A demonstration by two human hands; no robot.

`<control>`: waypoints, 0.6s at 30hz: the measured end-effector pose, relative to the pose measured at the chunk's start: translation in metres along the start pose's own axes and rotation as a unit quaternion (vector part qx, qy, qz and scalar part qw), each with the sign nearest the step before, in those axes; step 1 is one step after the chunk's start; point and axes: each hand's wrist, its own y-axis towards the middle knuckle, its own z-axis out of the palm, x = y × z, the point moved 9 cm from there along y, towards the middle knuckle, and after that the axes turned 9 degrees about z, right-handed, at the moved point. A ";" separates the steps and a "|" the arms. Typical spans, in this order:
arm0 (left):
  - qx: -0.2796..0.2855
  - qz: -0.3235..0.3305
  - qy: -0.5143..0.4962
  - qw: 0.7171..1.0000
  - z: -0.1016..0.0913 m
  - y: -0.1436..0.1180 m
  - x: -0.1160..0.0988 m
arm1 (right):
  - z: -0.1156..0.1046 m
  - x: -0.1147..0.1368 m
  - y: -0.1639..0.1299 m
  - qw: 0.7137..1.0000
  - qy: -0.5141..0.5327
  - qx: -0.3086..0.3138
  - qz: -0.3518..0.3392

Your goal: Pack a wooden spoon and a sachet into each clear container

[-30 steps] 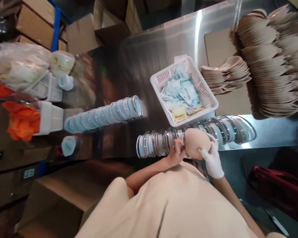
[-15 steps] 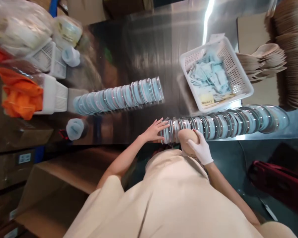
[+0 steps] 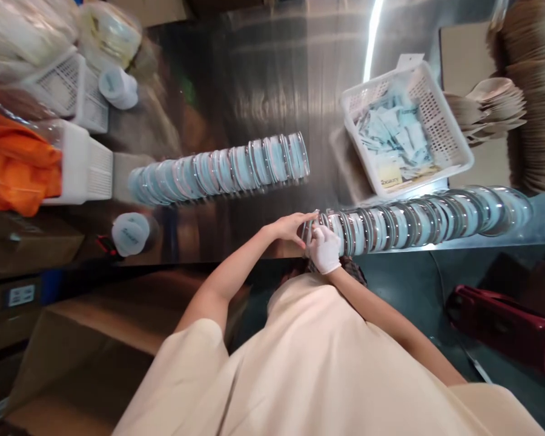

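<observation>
My bare left hand [image 3: 291, 229] is at the left end of a row of clear round cases [image 3: 393, 225] with pale blue and white contents, standing on edge along the table's front. Its thumb and fingers close round the end case [image 3: 307, 230] from both sides. My right hand [image 3: 325, 249], in a white glove, is right beside it at the same end, fingers curled in against the cases. What those fingers hold is hidden. Farther back and to the left stands a second row of similar cases [image 3: 222, 169].
A white basket [image 3: 354, 145] of small sachets stands behind the front row. Stacked beige spoon-shaped pieces [image 3: 495, 103] lie at right. White tubs [image 3: 131, 234], white baskets [image 3: 99, 169] and orange cloth [image 3: 18, 163] are at left. An open carton [image 3: 104, 315] sits below the table's edge.
My right hand has moved left to the row's end, and the beige rounded piece it held is out of sight. My left hand has gone from spread fingers to closing round the end case.
</observation>
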 end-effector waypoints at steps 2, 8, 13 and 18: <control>-0.012 0.012 -0.038 0.999 0.000 -0.004 0.002 | -0.006 -0.016 -0.006 0.999 0.004 -0.041 0.019; -0.029 0.022 -0.078 0.996 0.002 -0.005 0.004 | -0.013 -0.025 -0.013 0.995 0.029 -0.095 0.002; -0.053 -0.009 -0.062 0.997 0.006 -0.004 0.010 | -0.017 -0.032 -0.028 0.992 0.050 -0.070 -0.091; -0.052 0.008 -0.013 0.999 0.010 -0.001 0.003 | -0.004 -0.035 -0.030 0.990 0.005 -0.100 -0.101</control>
